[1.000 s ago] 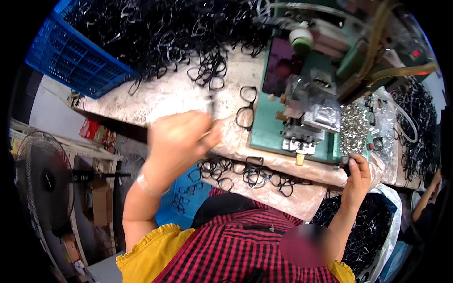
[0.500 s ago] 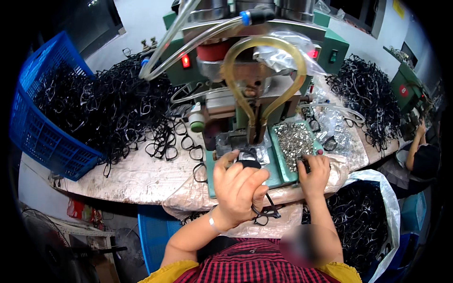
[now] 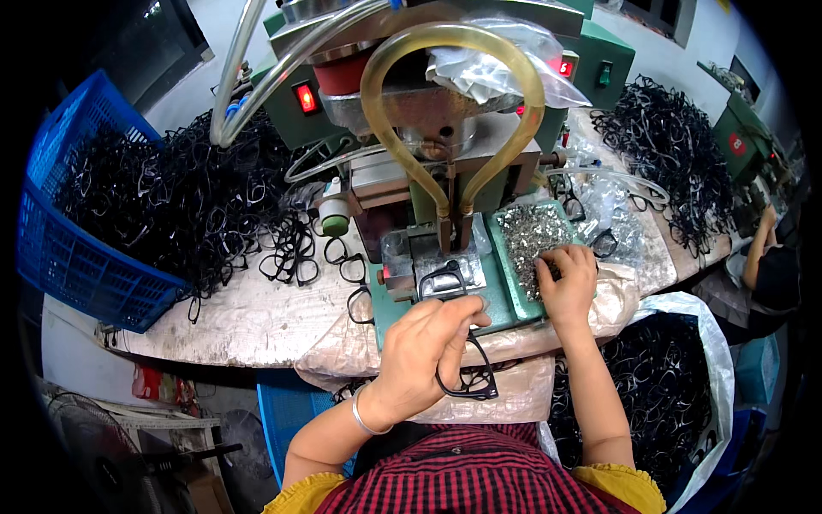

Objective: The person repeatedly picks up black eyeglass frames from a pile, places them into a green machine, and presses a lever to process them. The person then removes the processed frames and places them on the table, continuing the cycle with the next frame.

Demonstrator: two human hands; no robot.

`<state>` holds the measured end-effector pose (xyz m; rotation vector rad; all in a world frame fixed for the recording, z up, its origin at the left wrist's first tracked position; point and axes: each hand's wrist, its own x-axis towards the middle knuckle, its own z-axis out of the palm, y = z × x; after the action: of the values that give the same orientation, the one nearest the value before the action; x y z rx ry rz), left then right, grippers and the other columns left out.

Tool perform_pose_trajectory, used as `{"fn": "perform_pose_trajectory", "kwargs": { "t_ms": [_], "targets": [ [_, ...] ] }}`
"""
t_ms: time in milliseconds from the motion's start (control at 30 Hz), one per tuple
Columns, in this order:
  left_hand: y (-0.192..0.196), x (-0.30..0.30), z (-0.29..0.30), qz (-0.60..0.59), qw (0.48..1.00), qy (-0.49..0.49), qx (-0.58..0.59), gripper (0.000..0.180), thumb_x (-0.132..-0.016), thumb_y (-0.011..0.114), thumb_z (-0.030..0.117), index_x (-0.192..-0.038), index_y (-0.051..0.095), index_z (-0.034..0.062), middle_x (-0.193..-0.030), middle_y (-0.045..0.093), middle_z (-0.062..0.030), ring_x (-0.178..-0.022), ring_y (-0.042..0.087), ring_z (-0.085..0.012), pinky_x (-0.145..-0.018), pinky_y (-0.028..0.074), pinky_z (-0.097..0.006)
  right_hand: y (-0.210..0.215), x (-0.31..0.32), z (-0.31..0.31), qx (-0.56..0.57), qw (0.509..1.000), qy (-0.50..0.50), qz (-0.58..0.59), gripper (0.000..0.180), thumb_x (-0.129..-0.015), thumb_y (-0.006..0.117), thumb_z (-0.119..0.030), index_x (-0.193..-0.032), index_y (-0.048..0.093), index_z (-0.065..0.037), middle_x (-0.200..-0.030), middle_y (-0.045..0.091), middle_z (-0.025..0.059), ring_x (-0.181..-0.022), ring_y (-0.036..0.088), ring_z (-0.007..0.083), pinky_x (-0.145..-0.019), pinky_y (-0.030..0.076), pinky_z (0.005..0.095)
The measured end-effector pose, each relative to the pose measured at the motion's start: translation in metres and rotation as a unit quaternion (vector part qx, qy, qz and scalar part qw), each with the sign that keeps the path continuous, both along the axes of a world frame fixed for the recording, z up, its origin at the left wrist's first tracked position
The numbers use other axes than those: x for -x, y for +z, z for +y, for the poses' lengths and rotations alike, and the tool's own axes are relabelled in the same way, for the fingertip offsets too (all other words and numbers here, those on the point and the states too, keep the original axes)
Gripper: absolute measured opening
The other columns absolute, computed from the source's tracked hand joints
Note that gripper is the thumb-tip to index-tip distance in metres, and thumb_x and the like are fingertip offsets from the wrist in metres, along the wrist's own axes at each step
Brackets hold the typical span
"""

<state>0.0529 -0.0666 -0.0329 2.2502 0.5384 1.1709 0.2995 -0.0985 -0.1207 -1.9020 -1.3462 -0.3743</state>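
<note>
**Tray and bins at the press**

Green tray (image 3: 507, 283) holds small metal parts (image 3: 533, 233); right hand (image 3: 567, 283) rests fingers-down in them, grip unclear. Left hand (image 3: 425, 349) clasps a black eyeglass frame (image 3: 467, 377) at the bench's near edge. Blue crate (image 3: 75, 257), heaped with frames, crowds the left side.

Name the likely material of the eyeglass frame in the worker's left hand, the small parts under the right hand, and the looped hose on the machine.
Eyeglass frame: probably plastic; thin, glossy black.
Small parts in the green tray: likely metal; silvery glinting bits.
Looped hose: seemingly flexible plastic or rubber; translucent yellowish, smoothly bent.
</note>
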Motion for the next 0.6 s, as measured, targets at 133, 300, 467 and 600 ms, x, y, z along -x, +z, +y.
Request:
{"fn": "perform_pose_trajectory", "kwargs": {
  "t_ms": [133,300,467,600],
  "targets": [
    [0.011,-0.002,0.003,0.034,0.998,0.008,0.05,0.017,-0.095,0.05,0.006,-0.106,0.061,0.0003,-0.081,0.073,-0.0076,-0.059,0.059,-0.0214,-0.064,0.049,-0.034,0.019,-0.008,0.006,-0.027,0.991,0.036,0.128,0.008,-0.077,0.074,-0.011,-0.079,0.07,-0.005,-0.083,0.065,0.0097,-0.087,0.059,0.0296,-0.08,0.046,0.039],
    [0.01,-0.003,0.002,0.017,0.997,0.002,0.069,0.014,-0.094,0.051,0.006,-0.101,0.062,0.0013,-0.079,0.073,-0.0074,-0.063,0.064,-0.0221,-0.064,0.05,-0.032,0.003,-0.01,0.008,-0.042,0.991,0.029,0.12,0.007,-0.077,0.074,-0.01,-0.079,0.07,-0.004,-0.082,0.066,0.0091,-0.085,0.061,0.0285,-0.078,0.047,0.0368],
    [0.006,-0.001,0.006,0.014,0.999,-0.005,0.039,0.015,-0.092,0.055,0.005,-0.105,0.063,0.0016,-0.087,0.073,-0.0086,-0.066,0.065,-0.0238,-0.064,0.05,-0.032,0.008,0.009,0.028,0.107,0.976,0.12,-0.145,0.014,-0.085,0.065,-0.016,-0.095,0.062,-0.007,-0.11,0.061,0.0073,-0.11,0.054,0.0279,-0.076,0.043,0.0456],
    [-0.013,0.014,0.004,0.015,0.998,-0.014,-0.067,0.031,-0.084,0.068,0.009,-0.115,0.063,0.0055,-0.114,0.068,-0.0131,-0.085,0.066,-0.0246,-0.069,0.05,-0.033,0.014,-0.003,0.028,-0.072,0.992,0.104,-0.014,0.008,-0.083,0.072,-0.008,-0.084,0.067,-0.003,-0.079,0.064,0.0117,-0.071,0.061,0.0278,-0.068,0.048,0.0345]
  ]
}}
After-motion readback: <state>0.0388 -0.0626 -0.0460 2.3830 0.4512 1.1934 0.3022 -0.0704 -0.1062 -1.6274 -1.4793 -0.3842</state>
